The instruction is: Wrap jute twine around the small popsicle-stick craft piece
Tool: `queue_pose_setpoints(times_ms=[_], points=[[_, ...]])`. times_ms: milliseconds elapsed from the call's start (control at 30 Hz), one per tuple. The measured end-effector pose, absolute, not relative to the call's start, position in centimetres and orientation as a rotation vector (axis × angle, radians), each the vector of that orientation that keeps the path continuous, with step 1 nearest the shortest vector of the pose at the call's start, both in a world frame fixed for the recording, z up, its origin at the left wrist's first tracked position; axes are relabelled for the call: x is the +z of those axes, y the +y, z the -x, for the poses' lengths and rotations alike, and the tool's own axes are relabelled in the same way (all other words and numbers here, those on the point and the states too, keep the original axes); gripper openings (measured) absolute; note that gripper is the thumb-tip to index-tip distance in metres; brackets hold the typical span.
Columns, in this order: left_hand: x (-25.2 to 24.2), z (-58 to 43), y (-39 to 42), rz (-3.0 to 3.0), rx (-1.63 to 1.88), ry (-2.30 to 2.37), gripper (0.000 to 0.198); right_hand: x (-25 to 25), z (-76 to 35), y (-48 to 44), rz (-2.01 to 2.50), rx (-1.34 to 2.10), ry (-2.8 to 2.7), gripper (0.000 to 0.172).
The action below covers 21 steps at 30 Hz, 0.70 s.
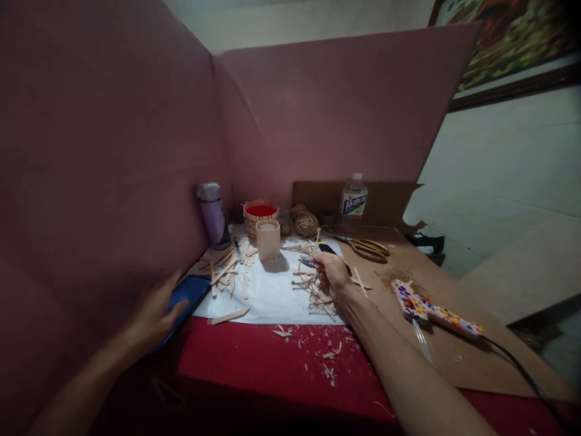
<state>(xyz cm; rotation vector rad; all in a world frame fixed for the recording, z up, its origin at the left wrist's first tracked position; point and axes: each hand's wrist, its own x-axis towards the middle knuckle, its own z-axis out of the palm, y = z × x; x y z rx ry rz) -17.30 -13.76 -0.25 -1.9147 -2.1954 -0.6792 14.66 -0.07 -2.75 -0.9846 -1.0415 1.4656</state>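
At the left, my left hand grips a blue-screened phone, its thumb over the screen; motion blurs it a little. My right hand is closed over the right side of a white sheet, fingertips pinched together. Metal tips show beside its fingers and a thin pale strip rises just above them; what the fingers hold is unclear. Partly behind this hand lies a black and yellow handle. A small wooden-stick cup stands upright on the sheet between my hands.
Wooden sticks lie scattered on the sheet. Behind stand a purple bottle, a red-lined basket, a twine ball and a clear bottle. Scissors and a flowered glue gun with cord rest on cardboard.
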Motion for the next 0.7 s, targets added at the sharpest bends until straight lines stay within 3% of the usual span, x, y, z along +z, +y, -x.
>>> queue_pose_setpoints(times_ms=[133, 267, 700], points=[[-1.1, 17.5, -17.2, 1.734, -0.791, -2.014, 0.043, -2.9, -14.7, 0.1, 0.998, 1.471, -1.031, 0.012], [-2.7, 16.9, -20.5, 1.649, -0.66, -2.005, 0.032, -3.0, -14.6, 0.1, 1.007, 1.458, -1.03, 0.012], [-3.2, 15.7, -21.6, 1.709, -0.57, -2.083, 0.034, -2.8, -14.6, -0.2, 0.996, 1.473, -1.03, 0.012]])
